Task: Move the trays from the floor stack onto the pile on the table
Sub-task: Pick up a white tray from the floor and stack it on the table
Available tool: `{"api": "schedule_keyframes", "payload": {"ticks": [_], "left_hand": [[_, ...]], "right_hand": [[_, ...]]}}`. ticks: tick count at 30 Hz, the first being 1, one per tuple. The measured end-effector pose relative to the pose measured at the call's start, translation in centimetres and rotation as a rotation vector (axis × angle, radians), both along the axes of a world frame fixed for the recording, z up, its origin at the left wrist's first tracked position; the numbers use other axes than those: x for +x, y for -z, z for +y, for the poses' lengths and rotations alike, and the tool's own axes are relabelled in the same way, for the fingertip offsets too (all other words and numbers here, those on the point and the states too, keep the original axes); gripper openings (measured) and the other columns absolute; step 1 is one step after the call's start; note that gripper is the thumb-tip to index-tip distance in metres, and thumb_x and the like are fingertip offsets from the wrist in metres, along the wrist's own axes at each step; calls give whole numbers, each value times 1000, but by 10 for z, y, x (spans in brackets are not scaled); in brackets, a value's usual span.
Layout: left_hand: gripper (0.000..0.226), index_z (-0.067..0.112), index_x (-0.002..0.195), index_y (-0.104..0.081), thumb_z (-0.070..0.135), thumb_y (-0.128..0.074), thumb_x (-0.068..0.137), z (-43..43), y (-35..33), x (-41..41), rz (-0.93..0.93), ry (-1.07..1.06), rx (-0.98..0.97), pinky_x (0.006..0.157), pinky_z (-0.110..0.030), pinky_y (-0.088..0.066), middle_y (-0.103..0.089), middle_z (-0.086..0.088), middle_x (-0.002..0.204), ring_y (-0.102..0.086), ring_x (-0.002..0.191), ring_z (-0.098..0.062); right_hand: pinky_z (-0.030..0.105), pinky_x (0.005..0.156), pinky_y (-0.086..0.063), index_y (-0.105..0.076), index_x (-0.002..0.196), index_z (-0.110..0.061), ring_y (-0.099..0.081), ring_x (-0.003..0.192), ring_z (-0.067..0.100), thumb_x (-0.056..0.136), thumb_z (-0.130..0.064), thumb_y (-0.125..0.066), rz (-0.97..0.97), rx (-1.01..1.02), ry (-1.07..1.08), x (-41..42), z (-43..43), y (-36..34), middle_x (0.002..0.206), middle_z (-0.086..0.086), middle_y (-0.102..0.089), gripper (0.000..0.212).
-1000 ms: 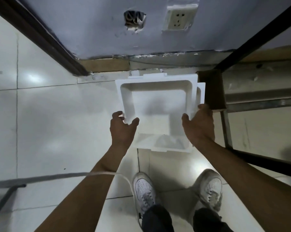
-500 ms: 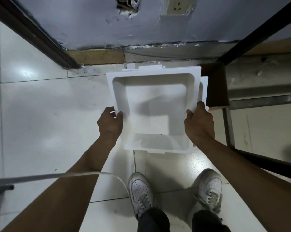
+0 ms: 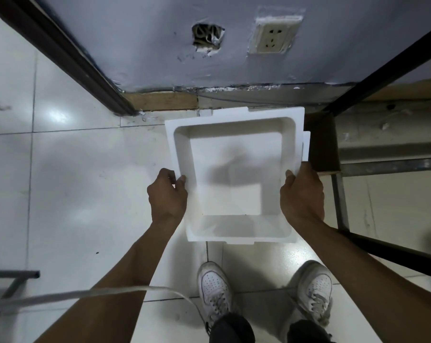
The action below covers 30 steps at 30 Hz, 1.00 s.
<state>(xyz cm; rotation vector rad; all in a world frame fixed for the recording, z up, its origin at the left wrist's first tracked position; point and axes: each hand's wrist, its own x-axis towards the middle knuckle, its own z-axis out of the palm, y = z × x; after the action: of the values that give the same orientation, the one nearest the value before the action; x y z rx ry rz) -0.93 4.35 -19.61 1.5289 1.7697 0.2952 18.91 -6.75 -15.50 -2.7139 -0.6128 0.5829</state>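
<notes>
A white square foam tray is held open side up over the tiled floor, near the wall. My left hand grips its left rim, thumb on the inner edge. My right hand clasps the right rim. The edge of another white tray peeks out beneath it on the right, part of the floor stack. The table pile is out of view.
A black metal table frame and its lower bars stand to the right. A brown block sits by the frame's leg. The grey wall carries a socket. My white shoes stand just below the tray. A cable crosses the lower left.
My left hand went from open beside the tray to closed on its left rim. The tray now sits larger and closer in view, held by both hands.
</notes>
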Motion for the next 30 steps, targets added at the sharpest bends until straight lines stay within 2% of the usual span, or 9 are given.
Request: {"api": "schedule_keyframes", "payload": {"ticks": [3,6,15,18,20,22,24,27,30], "left_hand": [[17,2,98,-58,18,-60,94,-1,-5,2,-16,12,17,75,-39,-55,-67,-9,87,-66,77,-31],[23,0,108,-55,17,-61,94,-3,-5,7,-18,42,26,75,-33,-51,-69,-14,96,-65,81,-28],[15,5,101,-49,14,-58,93,-5,11,17,-31,-7,-49,69,-29,-42,-59,-10,90,-55,77,-25],[16,3,102,-51,14,-57,92,-2,19,17,0,0,-47,70,-28,-37,-56,-13,95,-51,81,-25],[20,1,102,-54,15,-60,89,0,23,16,13,-1,-23,74,-33,-42,-55,-15,99,-51,84,-28],[17,5,97,-52,16,-60,88,1,25,15,-20,-30,-56,77,-38,-47,-54,-9,90,-51,81,-26],[15,8,95,-49,16,-59,88,1,24,16,-58,-57,-116,72,-36,-46,-49,0,78,-48,77,-23],[15,9,94,-50,18,-60,87,3,23,16,-71,-61,-143,59,-27,-39,-46,5,73,-46,68,-16],[14,9,92,-52,19,-61,86,5,23,17,-61,-52,-132,55,-21,-36,-47,5,73,-44,64,-10]], "right_hand": [[35,81,-51,-52,118,-1,-64,105,35,102,-20,-48,-9,-3,-37,3,0,-6,114,19,-63,25],[28,71,-39,-51,117,-1,-63,103,35,103,-20,-45,-15,-39,-27,10,-2,-7,111,19,-63,25],[42,84,-50,-47,131,-7,-61,106,39,103,-24,-45,-35,-146,-60,14,-12,9,117,22,-62,32],[40,81,-52,-56,121,-5,-63,104,34,101,-22,-48,-86,-106,-108,17,-12,19,115,18,-64,27],[36,75,-46,-58,118,-2,-60,104,33,100,-17,-48,-79,-102,-135,20,-10,22,117,19,-59,26],[35,78,-48,-58,118,1,-61,103,32,100,-17,-49,-85,-111,-150,22,-10,23,116,19,-60,27],[34,79,-46,-56,119,1,-59,104,32,99,-16,-50,-77,-94,-117,22,-12,23,116,18,-59,27],[32,78,-34,-50,119,2,-53,106,35,96,-14,-47,-28,-19,-26,23,-14,24,118,19,-53,28],[35,77,-36,-48,114,5,-53,103,38,96,-15,-48,-1,7,-34,26,-16,28,114,22,-52,27]]}}
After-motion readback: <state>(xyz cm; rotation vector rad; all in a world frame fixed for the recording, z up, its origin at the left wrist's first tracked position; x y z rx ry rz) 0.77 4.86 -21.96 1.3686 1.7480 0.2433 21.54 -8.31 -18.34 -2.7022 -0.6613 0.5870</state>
